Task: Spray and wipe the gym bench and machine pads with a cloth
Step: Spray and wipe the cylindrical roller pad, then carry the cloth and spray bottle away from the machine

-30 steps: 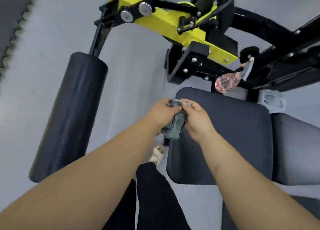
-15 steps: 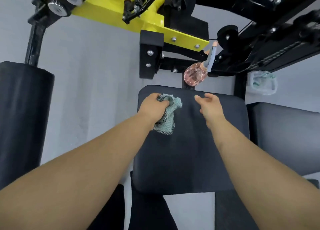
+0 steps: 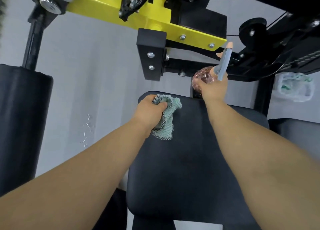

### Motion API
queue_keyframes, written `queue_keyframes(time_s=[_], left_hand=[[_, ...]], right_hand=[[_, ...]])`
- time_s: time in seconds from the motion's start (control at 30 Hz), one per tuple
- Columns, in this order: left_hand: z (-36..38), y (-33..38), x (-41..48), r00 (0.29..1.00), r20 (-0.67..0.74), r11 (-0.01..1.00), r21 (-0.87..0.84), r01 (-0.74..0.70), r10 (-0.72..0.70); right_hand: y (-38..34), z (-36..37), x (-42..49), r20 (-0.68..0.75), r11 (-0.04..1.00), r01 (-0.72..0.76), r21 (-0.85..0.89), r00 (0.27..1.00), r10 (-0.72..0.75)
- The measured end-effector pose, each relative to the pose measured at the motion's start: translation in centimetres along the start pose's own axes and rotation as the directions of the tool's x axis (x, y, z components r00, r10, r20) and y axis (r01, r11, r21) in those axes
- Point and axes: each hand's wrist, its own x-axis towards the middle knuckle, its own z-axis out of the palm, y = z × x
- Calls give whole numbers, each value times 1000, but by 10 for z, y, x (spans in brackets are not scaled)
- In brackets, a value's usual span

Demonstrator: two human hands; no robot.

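A dark padded seat [image 3: 187, 160] of the gym machine fills the lower middle of the head view. My left hand [image 3: 149, 111] grips a bunched green cloth [image 3: 168, 120] with a checked edge, held over the seat's far left corner. My right hand [image 3: 213, 89] is wrapped around a pink glass spray bottle [image 3: 201, 78] with a grey-blue trigger head [image 3: 224, 62], which hangs on the black frame just beyond the seat's far edge.
A black roller pad [image 3: 22, 122] stands at the left on a black post. The yellow and black machine arm [image 3: 155, 20] crosses overhead. A second grey pad [image 3: 297, 131] lies at the right, with a crumpled plastic bag [image 3: 294, 87] behind it. Water drops [image 3: 86, 131] glisten on the grey floor.
My hands parted after both holding the cloth. The left hand kept the cloth; the right hand reached forward and closed on the spray bottle. The view moved closer over the seat.
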Motion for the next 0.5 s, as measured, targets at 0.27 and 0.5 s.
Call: queue_keyframes(time_s=[0.27, 0.5], left_hand=[[-22, -3, -16, 998, 8, 998, 9, -67, 67], [-48, -20, -57, 987, 71, 979, 138, -151, 142]], right_hand=[[-8, -20, -26, -79, 999, 10, 45, 997, -7], [-22, -60, -115, -128, 967, 35, 251, 992, -3]])
